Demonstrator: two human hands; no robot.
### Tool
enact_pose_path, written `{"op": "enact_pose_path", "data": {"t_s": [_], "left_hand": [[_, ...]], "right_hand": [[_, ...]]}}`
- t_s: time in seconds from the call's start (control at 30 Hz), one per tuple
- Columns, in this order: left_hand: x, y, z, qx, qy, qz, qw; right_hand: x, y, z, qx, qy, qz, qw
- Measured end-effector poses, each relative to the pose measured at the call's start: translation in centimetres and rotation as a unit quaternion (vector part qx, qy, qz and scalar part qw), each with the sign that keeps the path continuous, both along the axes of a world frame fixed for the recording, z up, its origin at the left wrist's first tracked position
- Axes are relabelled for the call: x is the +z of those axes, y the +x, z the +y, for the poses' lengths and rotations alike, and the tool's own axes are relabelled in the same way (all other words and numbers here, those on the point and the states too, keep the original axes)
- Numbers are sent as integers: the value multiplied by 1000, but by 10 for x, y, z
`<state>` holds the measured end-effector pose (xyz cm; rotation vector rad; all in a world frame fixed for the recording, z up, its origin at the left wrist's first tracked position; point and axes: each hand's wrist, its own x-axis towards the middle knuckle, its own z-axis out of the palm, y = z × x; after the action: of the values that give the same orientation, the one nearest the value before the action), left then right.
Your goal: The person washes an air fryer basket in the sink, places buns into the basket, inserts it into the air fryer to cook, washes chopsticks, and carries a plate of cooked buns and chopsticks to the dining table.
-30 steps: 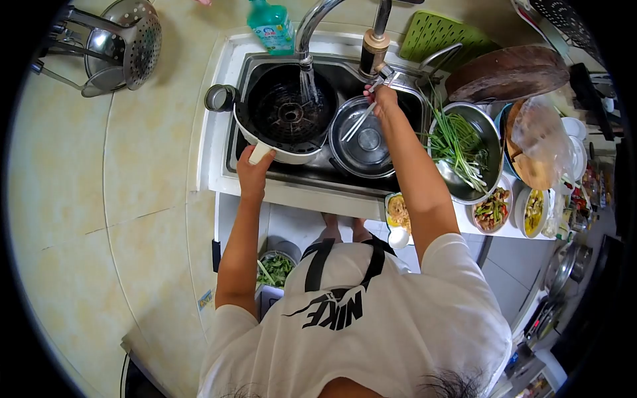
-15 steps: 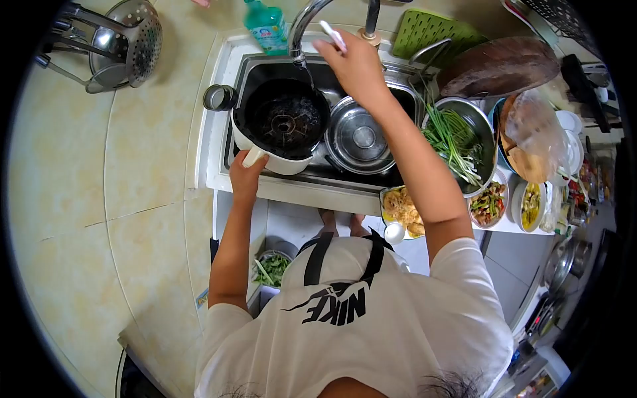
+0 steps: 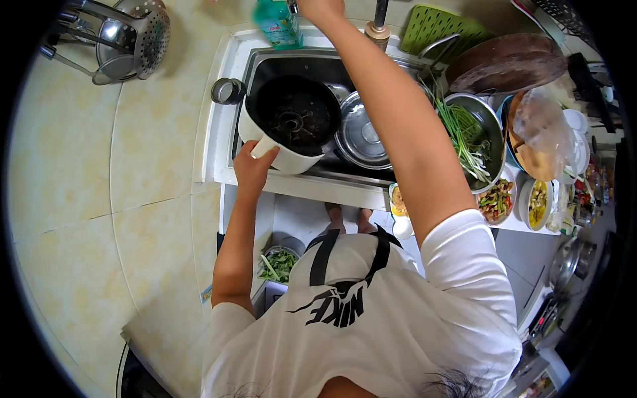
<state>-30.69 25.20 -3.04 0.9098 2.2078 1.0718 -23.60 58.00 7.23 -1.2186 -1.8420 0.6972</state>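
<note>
My left hand (image 3: 255,166) is closed around the handle (image 3: 264,146) of a white pot (image 3: 295,163) with a black inside, which looks like an air fryer drawer. It stands tilted in the left part of the sink (image 3: 251,69); a round fitting shows at the bottom of its dark inside. Reaching far forward, my right hand (image 3: 321,9) is at the top edge, beside a green bottle (image 3: 277,25). Its fingers are cut off or hidden, so what it holds cannot be seen. My forearm covers much of the tap (image 3: 377,32).
A metal pan (image 3: 361,136) lies in the sink's right part. Right of it are a bowl of spring onions (image 3: 468,142), a round wooden board (image 3: 507,64) and dishes of food (image 3: 496,201). A small dark cup (image 3: 227,91) sits on the left rim; strainers (image 3: 136,43) hang at upper left.
My right hand has moved up and left from near the tap to the top edge; the white-and-pink item it held no longer shows. The water stream is no longer visible. My left hand keeps the handle.
</note>
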Motion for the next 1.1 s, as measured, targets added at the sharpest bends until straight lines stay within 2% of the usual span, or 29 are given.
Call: {"op": "enact_pose_path", "data": {"t_s": [0.07, 0.13, 0.23, 0.33, 0.5, 0.6, 0.8, 1.1], "left_hand": [[15, 6, 11, -11, -14, 25, 1000], [15, 3, 25, -35, -32, 99, 994], [23, 4, 52, -69, -56, 165, 982], [42, 15, 86, -100, -101, 206, 968], [39, 46, 136, -197, -118, 402, 886], [38, 73, 165, -267, -110, 469, 834], [27, 98, 187, -354, -79, 544, 756], [34, 117, 192, -367, -100, 573, 726]], "right_hand": [[-1, -4, 6, 3, -29, -1, 1000], [-4, 2, 8, 29, -72, 8, 997], [-23, 35, -18, 93, -85, 84, 988], [-4, 95, -63, 115, -171, 189, 960], [8, 184, -118, 102, -268, 345, 894], [9, 234, -149, 90, -281, 379, 877], [6, 276, -170, 75, -294, 436, 847], [0, 302, -175, 70, -302, 468, 827]]}}
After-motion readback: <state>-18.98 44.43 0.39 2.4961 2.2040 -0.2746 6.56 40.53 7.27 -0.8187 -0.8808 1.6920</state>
